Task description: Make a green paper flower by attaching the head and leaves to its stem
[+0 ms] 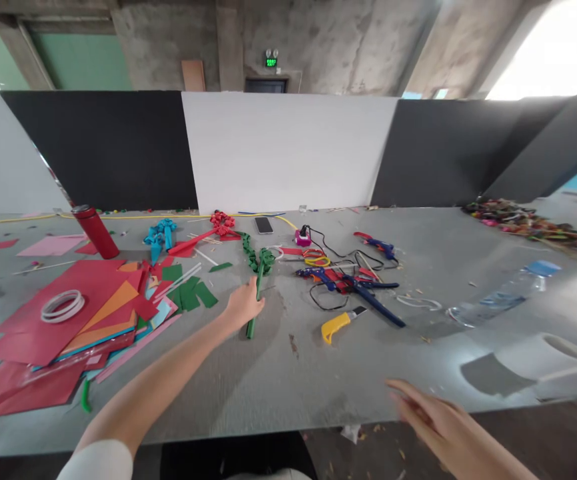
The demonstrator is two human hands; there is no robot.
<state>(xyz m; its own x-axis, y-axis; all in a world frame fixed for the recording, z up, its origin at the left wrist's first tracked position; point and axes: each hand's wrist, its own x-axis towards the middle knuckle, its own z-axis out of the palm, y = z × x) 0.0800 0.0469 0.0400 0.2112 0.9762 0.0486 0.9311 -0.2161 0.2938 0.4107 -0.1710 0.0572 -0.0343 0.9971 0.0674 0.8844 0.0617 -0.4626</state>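
1 green stem (259, 285) gripped in left hand (243, 307), over table (278, 380), well inside front edge; mostly bare room rightward to cutter (336, 327). Long axis near-to-far, curled end pointing away. Right hand (431, 417) blurred at front edge: cannot tell if spread or pinching.

One left hand (243, 307), one right hand (438, 420), one worktop (278, 390). Three curled-paper pieces: one green piece (266, 259), one red piece (222, 225), one blue piece (160, 235). Two blue glue guns (382, 249), one yellow cutter (336, 327), one phone (263, 225), one red flask (96, 231), one clear bottle (501, 298), one white roll (531, 357). The paper sheets (23, 337) at left overlap too much to count.
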